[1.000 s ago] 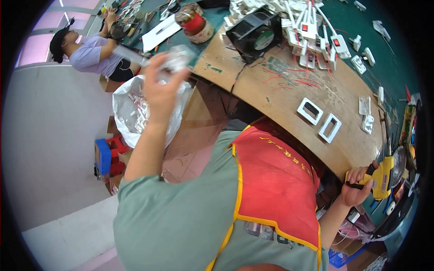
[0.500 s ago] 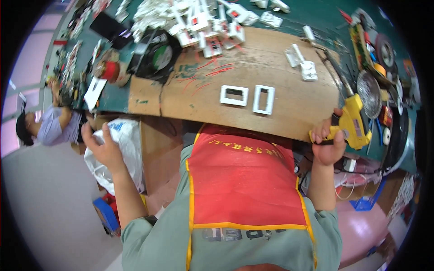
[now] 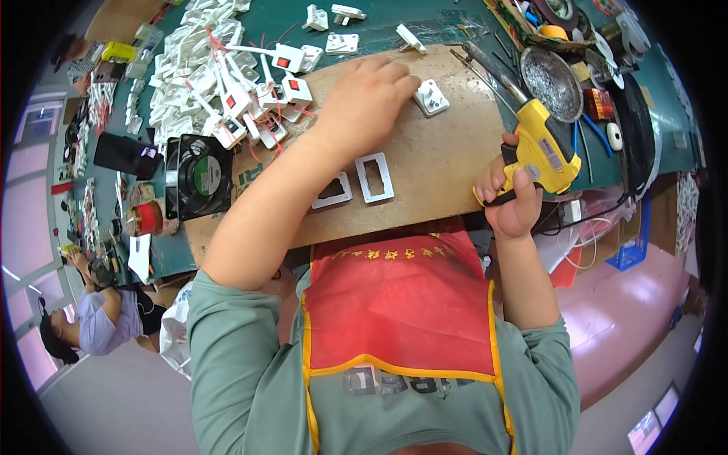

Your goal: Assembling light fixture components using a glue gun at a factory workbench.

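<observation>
My left hand [image 3: 370, 97] reaches over the brown board, its fingers curled down and close together. Whatever they hold or touch is hidden beneath them. Just right of its fingertips lies a white plug piece [image 3: 431, 98] with metal pins. My right hand [image 3: 513, 193] is wrapped round the grip of a yellow soldering gun [image 3: 542, 152], whose dark barrel and thin metal tip point toward the far left. Two white rectangular frames lie nearer to me: one frame [image 3: 374, 178] in full sight, the other frame [image 3: 334, 191] partly behind my left forearm.
A heap of white plug housings [image 3: 205, 76] with red wires covers the far left. Below it stands a black fan [image 3: 199, 176]. A metal dish [image 3: 552, 83] sits beyond the soldering gun. More white plug parts [image 3: 342, 43] lie past the board [image 3: 432, 167]. Another person [image 3: 110, 318] sits at left.
My left hand has swung from open in the air at the left to over the board, fingers now curled. The view has turned. My right hand keeps hold of the soldering gun.
</observation>
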{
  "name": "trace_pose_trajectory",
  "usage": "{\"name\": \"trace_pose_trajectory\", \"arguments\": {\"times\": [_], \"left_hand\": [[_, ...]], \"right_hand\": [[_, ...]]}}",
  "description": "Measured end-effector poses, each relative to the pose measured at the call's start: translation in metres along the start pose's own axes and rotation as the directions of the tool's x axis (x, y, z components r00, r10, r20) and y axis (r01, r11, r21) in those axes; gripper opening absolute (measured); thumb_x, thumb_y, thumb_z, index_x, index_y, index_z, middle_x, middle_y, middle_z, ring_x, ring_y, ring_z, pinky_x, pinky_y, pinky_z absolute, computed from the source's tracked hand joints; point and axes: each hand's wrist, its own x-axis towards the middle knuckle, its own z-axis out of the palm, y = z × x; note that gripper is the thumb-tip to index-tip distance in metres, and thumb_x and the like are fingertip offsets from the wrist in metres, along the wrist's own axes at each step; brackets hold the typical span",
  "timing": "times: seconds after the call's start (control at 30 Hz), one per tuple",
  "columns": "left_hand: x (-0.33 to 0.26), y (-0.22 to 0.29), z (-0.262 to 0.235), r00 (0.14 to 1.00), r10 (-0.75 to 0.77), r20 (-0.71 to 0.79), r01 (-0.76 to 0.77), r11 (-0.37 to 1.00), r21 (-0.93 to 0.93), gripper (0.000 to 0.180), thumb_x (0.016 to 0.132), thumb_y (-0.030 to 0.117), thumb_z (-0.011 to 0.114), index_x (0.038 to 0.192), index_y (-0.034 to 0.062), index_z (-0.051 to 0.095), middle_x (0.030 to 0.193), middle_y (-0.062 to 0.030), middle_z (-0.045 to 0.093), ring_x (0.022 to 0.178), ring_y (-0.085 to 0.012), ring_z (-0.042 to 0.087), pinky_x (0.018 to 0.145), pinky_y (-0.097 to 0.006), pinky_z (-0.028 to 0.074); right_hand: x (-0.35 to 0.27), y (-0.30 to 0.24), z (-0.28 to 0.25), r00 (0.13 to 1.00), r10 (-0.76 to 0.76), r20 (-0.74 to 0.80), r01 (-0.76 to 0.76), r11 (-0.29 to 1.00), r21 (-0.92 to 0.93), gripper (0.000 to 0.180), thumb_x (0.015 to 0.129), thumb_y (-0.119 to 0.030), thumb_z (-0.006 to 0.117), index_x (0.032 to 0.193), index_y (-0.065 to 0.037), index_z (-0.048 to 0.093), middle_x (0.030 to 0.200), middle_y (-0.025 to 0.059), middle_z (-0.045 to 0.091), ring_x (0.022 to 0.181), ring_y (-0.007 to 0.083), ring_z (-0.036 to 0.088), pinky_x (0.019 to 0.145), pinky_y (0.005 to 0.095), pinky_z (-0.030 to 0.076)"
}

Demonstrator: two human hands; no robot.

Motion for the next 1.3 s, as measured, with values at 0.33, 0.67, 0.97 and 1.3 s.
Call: {"name": "trace_pose_trajectory", "arguments": {"times": [0.33,0.67,0.97,1.3], "left_hand": [[-0.059,0.014,-0.074,0.867,-0.26,0.426,0.479,0.673,-0.563,0.031,0.086,0.02,0.075,0.113,0.0056,0.07,0.102,-0.0125,0.072,0.09,-0.0269,0.069,0.076,-0.035,0.054],[-0.093,0.028,-0.063,0.93,-0.24,0.278,0.352,0.796,-0.493,0.03,0.084,0.014,0.072,0.114,0.0081,0.07,0.104,-0.0104,0.067,0.101,-0.0313,0.061,0.087,-0.042,0.049],[-0.106,0.039,-0.051,0.943,-0.275,0.187,0.326,0.876,-0.357,0.035,0.082,0.022,0.075,0.116,0.0143,0.07,0.103,-0.0065,0.064,0.099,-0.028,0.06,0.089,-0.041,0.046],[-0.071,-0.037,-0.11,0.788,-0.604,-0.117,0.583,0.794,-0.174,0.022,0.093,0.022,0.065,0.11,0.0087,0.072,0.097,-0.0108,0.073,0.087,-0.0263,0.069,0.074,-0.036,0.052]], "right_hand": [[0.005,-0.001,0.0,1.0,0.009,0.021,-0.008,0.998,-0.06,0.059,0.091,-0.038,0.061,0.135,-0.001,0.046,0.071,0.0017,0.049,0.052,0.0115,0.043,0.053,0.0287,0.038],[0.006,0.001,-0.005,0.998,-0.001,0.055,0.004,0.999,-0.053,0.062,0.093,-0.041,0.06,0.137,0.0,0.044,0.072,0.0012,0.05,0.053,0.0115,0.044,0.053,0.0285,0.038],[0.004,0.0,-0.002,0.996,0.01,0.086,-0.008,1.0,-0.028,0.06,0.095,-0.04,0.059,0.138,-0.001,0.043,0.074,0.0009,0.048,0.055,0.0109,0.044,0.054,0.028,0.04],[0.003,0.0,0.0,1.0,0.022,0.019,-0.022,1.0,-0.008,0.06,0.09,-0.034,0.064,0.135,0.0,0.044,0.07,0.0024,0.047,0.052,0.0129,0.044,0.051,0.0289,0.038]]}}
